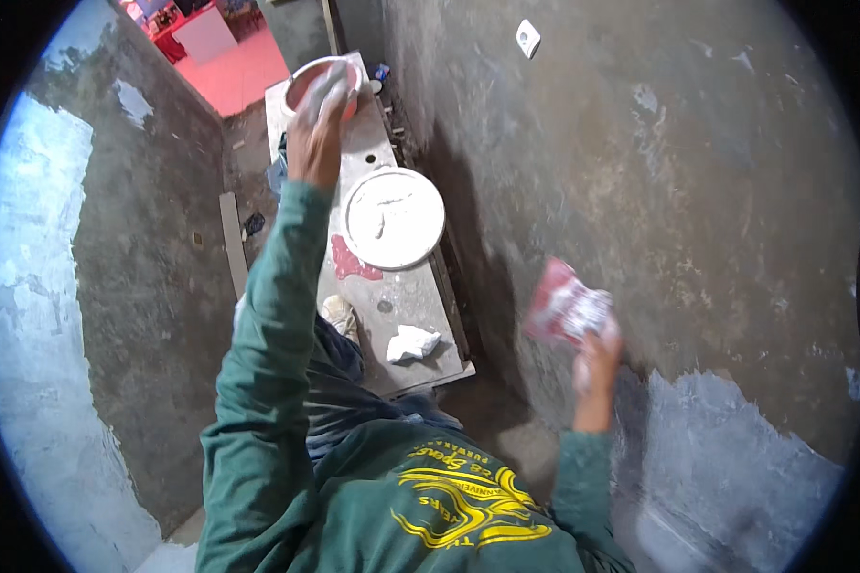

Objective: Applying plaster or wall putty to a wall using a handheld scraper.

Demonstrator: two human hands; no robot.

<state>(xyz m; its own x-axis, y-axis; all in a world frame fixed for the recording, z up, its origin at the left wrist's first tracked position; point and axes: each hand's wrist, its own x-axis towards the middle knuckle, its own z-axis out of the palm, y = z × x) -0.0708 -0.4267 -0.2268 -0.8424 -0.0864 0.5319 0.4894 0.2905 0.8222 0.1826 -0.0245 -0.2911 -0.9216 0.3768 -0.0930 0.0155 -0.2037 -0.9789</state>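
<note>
A flat red-and-white piece (pixel 556 304), smeared white, is held tilted before the right-hand wall (pixel 717 210). A round, white-rimmed bucket (pixel 352 103), pinkish inside, sits at the pale board's (pixel 416 304) far end.

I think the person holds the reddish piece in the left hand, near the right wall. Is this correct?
Not quite: the head view shows the reddish piece in the right hand, not the left hand, near the right wall.
</note>
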